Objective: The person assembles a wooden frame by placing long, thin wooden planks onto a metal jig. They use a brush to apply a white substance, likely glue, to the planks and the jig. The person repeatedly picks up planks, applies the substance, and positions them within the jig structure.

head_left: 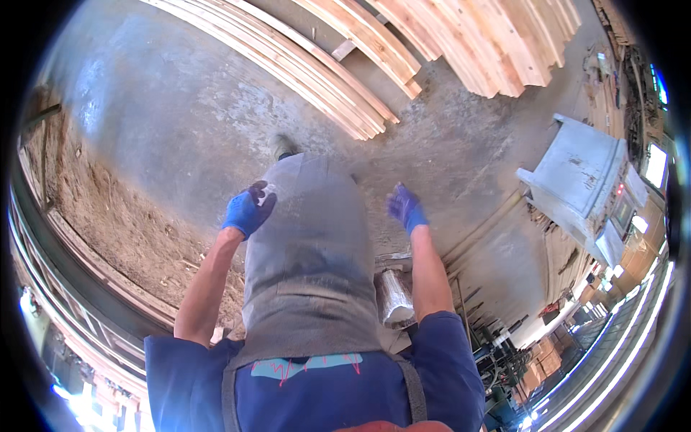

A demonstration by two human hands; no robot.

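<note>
Head view | our left hand (247, 210), blue-gloved, mid-left of frame, pinches a small pale scrap (264, 191) at its fingertips | our right hand (405, 207), right of centre, is spread and empty, apart from the scrap across our grey apron (309, 259) | we judge a steady pinch, scrap clear of the apron, serves best

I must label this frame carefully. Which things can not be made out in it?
Head view:
- Small pale object in left hand: too small to identify.
- Right hand: grip unclear; nothing visible in it.
- Feet: mostly hidden by grey apron.
- Silvery object by right forearm: partly hidden.
</note>
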